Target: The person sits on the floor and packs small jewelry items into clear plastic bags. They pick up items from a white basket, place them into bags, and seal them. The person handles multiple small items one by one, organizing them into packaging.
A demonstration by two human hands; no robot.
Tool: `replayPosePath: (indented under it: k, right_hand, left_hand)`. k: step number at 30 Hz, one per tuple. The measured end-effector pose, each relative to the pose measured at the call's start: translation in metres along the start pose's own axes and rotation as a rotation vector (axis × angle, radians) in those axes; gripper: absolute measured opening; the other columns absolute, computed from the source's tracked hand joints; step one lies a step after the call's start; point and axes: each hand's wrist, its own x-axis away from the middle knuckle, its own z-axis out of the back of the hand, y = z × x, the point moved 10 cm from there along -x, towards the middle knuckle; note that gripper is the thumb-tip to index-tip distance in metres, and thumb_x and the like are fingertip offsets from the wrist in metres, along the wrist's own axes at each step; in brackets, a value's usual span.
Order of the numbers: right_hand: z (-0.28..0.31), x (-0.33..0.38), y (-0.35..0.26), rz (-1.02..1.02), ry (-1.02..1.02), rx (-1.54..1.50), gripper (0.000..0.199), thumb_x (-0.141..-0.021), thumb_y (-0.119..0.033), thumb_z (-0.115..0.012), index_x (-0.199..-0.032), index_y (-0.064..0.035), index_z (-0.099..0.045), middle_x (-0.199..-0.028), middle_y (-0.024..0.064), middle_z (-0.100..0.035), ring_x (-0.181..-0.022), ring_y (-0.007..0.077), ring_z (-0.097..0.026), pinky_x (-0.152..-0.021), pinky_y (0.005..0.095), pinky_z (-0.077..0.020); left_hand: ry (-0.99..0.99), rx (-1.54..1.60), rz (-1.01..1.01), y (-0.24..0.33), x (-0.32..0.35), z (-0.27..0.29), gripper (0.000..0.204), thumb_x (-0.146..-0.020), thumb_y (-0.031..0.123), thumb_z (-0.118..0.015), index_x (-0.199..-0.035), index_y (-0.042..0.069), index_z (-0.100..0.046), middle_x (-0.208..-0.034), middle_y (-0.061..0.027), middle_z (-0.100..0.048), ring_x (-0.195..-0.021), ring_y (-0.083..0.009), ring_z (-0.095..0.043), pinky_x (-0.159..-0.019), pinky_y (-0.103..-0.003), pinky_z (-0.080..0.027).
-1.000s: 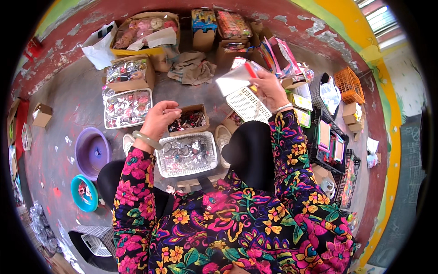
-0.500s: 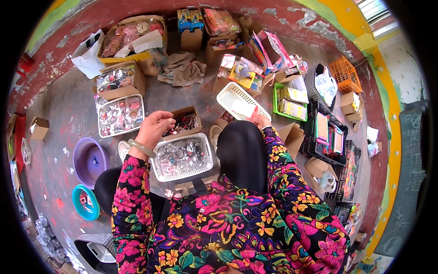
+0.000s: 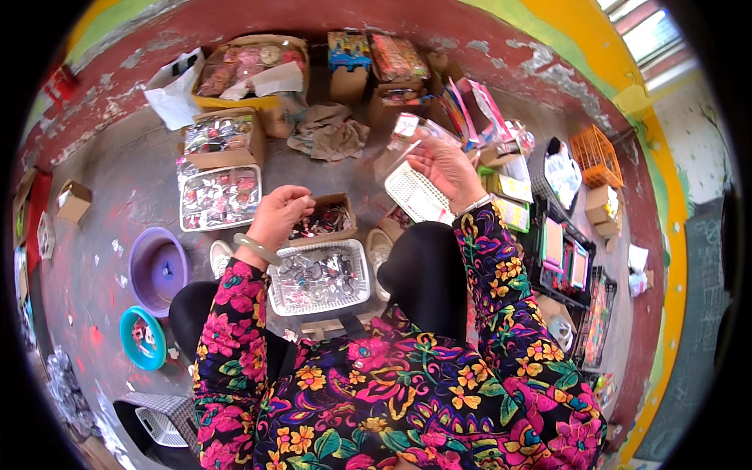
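Observation:
My left hand [image 3: 283,221], with a bangle at its wrist, is closed in a pinch beside a small cardboard box [image 3: 349,229] of dark and red pieces. Whatever those fingers hold is too small to make out. Raised at the right, my right hand [image 3: 448,168] pinches a thin, see-through plastic bag [image 3: 398,157], blurred against the background. Below that hand a white lattice basket [image 3: 397,185] lies tilted, with white sheets or bags in it. Between my knees stands another white basket [image 3: 365,291] of clear packets with small dark and silvery items.
A white tray of packets [image 3: 221,197] and an open carton [image 3: 227,159] lie at the far left. Purple [image 3: 159,270] and turquoise [image 3: 143,338] basins stand left of my knee. Black crates [image 3: 560,262] and an orange crate [image 3: 595,157] line the right side.
My right hand has risen from the tilted white basket and now holds up a thin see-through bag. My left hand stays pinched near the small box. The whole view has shifted slightly.

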Motion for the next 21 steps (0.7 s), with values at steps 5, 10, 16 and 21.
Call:
replayPosePath:
  k: [5,10,16,21]
  right_hand:
    - [-0.128,0.006,0.024,-0.007,-0.201,0.522,0.016,-0.077,-0.010,-0.064,-0.089,0.0000,-0.061,-0.079,0.0032,-0.061,-0.070,0.0099,-0.057,-0.061,0.0210,-0.0457]
    - [-0.170,0.010,0.110,-0.056,-0.560,0.755,0.015,-0.080,-0.012,-0.057,-0.076,0.0010,-0.062,-0.062,-0.0011,-0.055,-0.056,0.0062,-0.048,-0.051,0.0225,-0.0391]
    - [-0.158,0.000,0.107,-0.057,-0.446,0.632,0.013,-0.078,-0.009,-0.055,-0.076,0.0018,-0.061,-0.061,0.0025,-0.058,-0.056,0.0085,-0.053,-0.050,0.0234,-0.0427]
    - [-0.163,0.009,0.082,0.049,-0.426,0.661,0.014,-0.078,-0.012,-0.059,-0.084,0.0009,-0.061,-0.071,0.0072,-0.062,-0.064,0.0134,-0.060,-0.057,0.0251,-0.0492]
  left_hand:
    - [0.126,-0.042,-0.129,0.026,0.005,0.020,0.030,-0.086,0.020,-0.058,-0.109,0.002,-0.053,-0.107,-0.0072,-0.058,-0.094,-0.0098,-0.055,-0.071,-0.021,-0.045]
    - [0.019,-0.014,-0.171,0.024,0.007,0.010,0.058,-0.076,0.017,-0.070,-0.124,0.000,-0.043,-0.113,-0.0077,-0.054,-0.089,-0.0097,-0.054,-0.061,-0.020,-0.046]
    - [0.074,-0.081,-0.009,0.022,0.008,0.010,0.028,-0.082,0.021,-0.062,-0.103,0.002,-0.059,-0.085,-0.0018,-0.061,-0.063,-0.0053,-0.054,-0.044,-0.017,-0.041]
    - [0.095,-0.088,0.009,0.012,0.004,0.012,0.023,-0.083,0.015,-0.058,-0.103,0.004,-0.059,-0.087,-0.0009,-0.062,-0.072,-0.0065,-0.057,-0.048,-0.017,-0.043]
